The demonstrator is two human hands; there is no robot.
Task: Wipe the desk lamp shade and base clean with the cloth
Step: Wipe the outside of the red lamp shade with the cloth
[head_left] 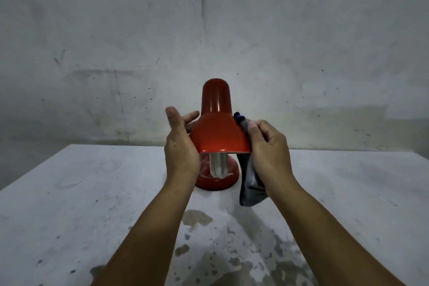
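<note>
Both forearms reach forward from the bottom of the view and meet at the red desk lamp, one on each side of it. The left hand [180,144] stands upright with its palm turned inward against the left side of the shade [220,133]; the fingers are straight and loosely spread, the fingertips reaching round behind the shade's shoulder, the thumb pointing up and free of the metal. It braces the shade rather than closing round it.

The right hand [269,148] is on the opposite side, fingers curled and gripping a grey cloth [251,183] — the cloth is pressed against the shade's right flank, a dark corner poking up above the knuckles and the rest hanging down below the wrist, close to the table.

The lamp stands upright between the two hands, near the middle of the white, stained table [81,204], with a scuffed grey wall [209,18] behind. Its round red base [222,181] sits on the table just below and between the wrists — neither hand touches it. A pale bulb [218,165] shows under the shade's rim.
</note>
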